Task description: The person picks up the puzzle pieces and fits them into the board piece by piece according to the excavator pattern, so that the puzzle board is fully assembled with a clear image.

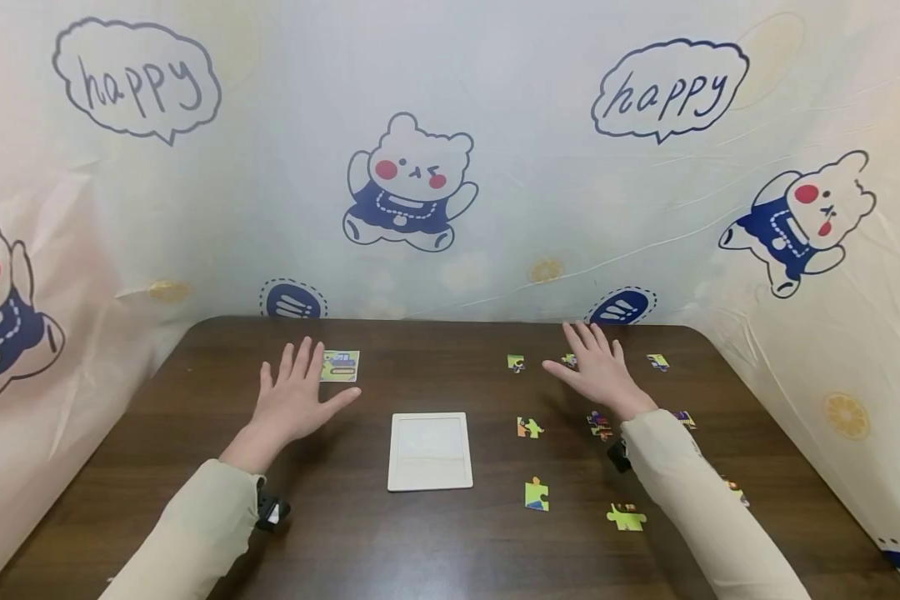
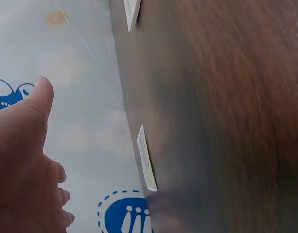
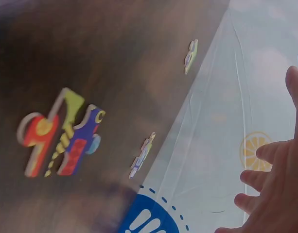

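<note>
My left hand (image 1: 291,402) is held over the left part of the table with its fingers spread, holding nothing. Just beyond its fingertips lies a small printed picture card (image 1: 342,367), seen edge-on in the left wrist view. A white square puzzle tray (image 1: 430,452) lies between the two hands. Over the right side my right hand (image 1: 600,371) hovers, fingers straight and apart, also with nothing in it. Under and around it are several jigsaw pieces, among them a red and purple piece (image 3: 83,143) and a green one (image 1: 627,518). The right hand and forearm partly cover some pieces.
The dark wooden table (image 1: 450,554) ends against a pale curtain (image 1: 525,158) printed with bears and the word happy. More jigsaw pieces lie near the tray's right side, such as a yellow-green one (image 1: 537,495). Each wrist bears a black strapped device (image 1: 272,510).
</note>
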Tool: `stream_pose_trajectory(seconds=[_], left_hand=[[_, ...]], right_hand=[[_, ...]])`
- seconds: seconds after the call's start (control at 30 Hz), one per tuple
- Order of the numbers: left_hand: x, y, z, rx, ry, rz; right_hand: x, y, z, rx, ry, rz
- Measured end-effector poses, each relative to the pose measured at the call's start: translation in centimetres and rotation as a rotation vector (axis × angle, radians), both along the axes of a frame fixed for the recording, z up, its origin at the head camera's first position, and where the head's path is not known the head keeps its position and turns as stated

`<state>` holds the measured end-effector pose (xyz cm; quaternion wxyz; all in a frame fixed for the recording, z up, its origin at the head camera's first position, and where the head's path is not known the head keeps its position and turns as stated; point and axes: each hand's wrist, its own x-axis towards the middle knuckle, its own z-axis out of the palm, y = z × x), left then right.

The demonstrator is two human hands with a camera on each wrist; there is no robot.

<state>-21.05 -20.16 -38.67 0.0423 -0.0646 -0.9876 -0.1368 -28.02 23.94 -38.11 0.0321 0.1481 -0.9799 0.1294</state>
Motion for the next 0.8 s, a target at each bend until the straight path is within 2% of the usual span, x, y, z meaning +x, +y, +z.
stream_pose_trajectory(seconds=[0.23,0.47,0.8], left_hand=[[-0.1,0.5,-0.6,0.014,0.021,-0.035],[0.1,1.0,-1.2,0.022,0.014,-0.110],[0.5,2.1,-2.3,0.038,0.037,-0.221]], right_hand=[[-1.1,-0.9,0.2,-0.021,-0.008,0.031],[-2.4,-1.7,0.0,-0.078,-0.015,0.073],[-4.1,-2.6,-1.4,-0.210,-0.117,0.166]])
